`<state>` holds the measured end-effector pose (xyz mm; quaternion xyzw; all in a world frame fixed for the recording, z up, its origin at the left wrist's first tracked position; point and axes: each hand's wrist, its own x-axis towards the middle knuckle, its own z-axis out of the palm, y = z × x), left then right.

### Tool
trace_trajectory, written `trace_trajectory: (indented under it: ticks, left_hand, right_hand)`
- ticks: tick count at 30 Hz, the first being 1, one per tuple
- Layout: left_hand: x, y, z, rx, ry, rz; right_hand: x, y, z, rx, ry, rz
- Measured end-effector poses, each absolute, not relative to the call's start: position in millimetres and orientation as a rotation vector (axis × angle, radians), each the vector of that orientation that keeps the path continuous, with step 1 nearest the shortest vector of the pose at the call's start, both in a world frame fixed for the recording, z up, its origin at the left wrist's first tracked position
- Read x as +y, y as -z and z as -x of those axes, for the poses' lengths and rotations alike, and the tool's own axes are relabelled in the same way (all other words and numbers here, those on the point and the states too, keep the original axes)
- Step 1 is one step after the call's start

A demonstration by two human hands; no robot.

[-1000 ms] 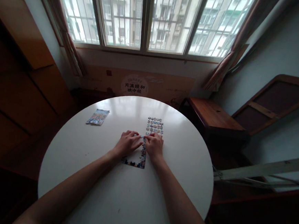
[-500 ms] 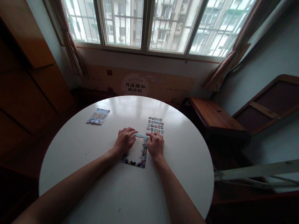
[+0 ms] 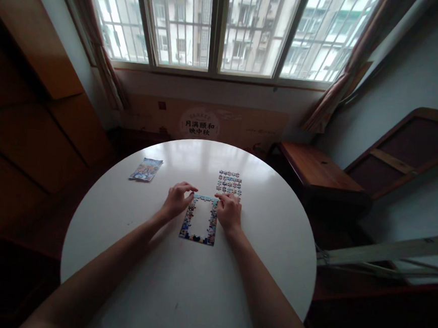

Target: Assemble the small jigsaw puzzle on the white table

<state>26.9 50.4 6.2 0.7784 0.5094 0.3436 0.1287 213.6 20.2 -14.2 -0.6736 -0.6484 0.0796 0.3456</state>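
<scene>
Flatly ringing white tabletop [image 3: 201, 217], multicoloured jigsaw border [image 3: 213, 225], far edge between left hand [image 3: 176, 199], thumb and forefinger parted, and right hand [image 3: 229, 211], fingers bent, hold unclear, loose pieces [image 3: 229, 185] just beyond.

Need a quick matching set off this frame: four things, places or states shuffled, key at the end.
1. puzzle border
2. loose pieces
3. printed sheet
4. wooden bench

A. in rows, just beyond the right hand
B. off the white table, at its far right
C. a rectangle of joined pieces with white showing inside
D. on the far left part of the tabletop

Pairs: 1-C, 2-A, 3-D, 4-B
</scene>
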Motion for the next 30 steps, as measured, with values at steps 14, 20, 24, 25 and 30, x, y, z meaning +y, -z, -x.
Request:
trace_trajectory:
  ticks: [14, 20, 24, 25, 30]
  left_hand:
    - [17, -18, 9, 1.165, -0.51, -2.607]
    - [11, -4, 11, 1.151, -0.354, -2.597]
    - [6, -4, 8, 1.069, -0.304, -2.634]
    - [5, -5, 7, 1.047, -0.292, -2.641]
    - [1, -6, 8, 0.957, -0.214, -2.636]
  right_hand:
    - [13, 8, -212, -1.635, -0.111, 1.879]
    - [12, 9, -213, -1.619, -0.102, 1.891]
    - [12, 10, -213, -1.629, -0.108, 1.89]
    - [12, 10, -213, -1.628, -0.109, 1.891]
    - [11, 10, -214, -1.632, -0.114, 1.886]
